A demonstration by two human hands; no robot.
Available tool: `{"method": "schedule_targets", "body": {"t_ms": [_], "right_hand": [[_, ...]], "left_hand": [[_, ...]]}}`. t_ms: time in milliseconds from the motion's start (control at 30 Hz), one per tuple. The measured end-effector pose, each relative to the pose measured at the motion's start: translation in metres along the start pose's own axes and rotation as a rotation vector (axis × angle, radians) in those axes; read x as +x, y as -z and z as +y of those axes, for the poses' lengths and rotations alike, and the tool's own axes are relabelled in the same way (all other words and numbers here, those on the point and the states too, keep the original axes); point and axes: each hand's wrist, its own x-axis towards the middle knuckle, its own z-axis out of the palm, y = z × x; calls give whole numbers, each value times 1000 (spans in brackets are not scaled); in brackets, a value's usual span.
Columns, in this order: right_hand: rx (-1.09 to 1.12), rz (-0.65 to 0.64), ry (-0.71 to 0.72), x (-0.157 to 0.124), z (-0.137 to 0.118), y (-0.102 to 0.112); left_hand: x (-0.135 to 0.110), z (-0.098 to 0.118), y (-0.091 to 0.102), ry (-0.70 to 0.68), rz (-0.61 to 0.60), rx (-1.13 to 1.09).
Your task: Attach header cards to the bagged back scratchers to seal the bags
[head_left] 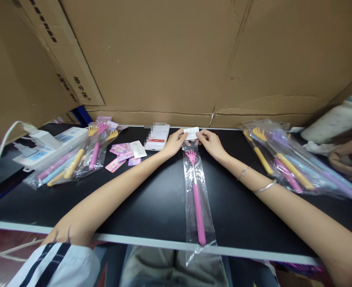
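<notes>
A pink back scratcher (pixel 197 199) lies in a clear plastic sleeve (pixel 207 215) along the middle of the black table (pixel 152 199), its claw end pointing away from me. At the far end of the sleeve sits a small white label (pixel 191 132). My left hand (pixel 174 142) pinches the label's left side and my right hand (pixel 212 143) pinches its right side, fingers closed on it and on the sleeve's top edge. Two bracelets (pixel 264 186) ring my right forearm.
Bagged scratchers lie in a pile at the left (pixel 74 161) and a bigger pile at the right (pixel 286 163). Small pink cards (pixel 120 157), a phone (pixel 157 137) and a white power strip (pixel 48 149) with its cord sit at the far left. Cardboard boxes (pixel 176 59) wall the back.
</notes>
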Motion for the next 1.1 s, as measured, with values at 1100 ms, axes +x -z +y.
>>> {"method": "schedule_targets", "body": {"t_ms": [1100], "right_hand": [[168, -81, -51, 3, 4, -4]], "left_hand": [[1, -6, 4, -67, 10, 94]]}}
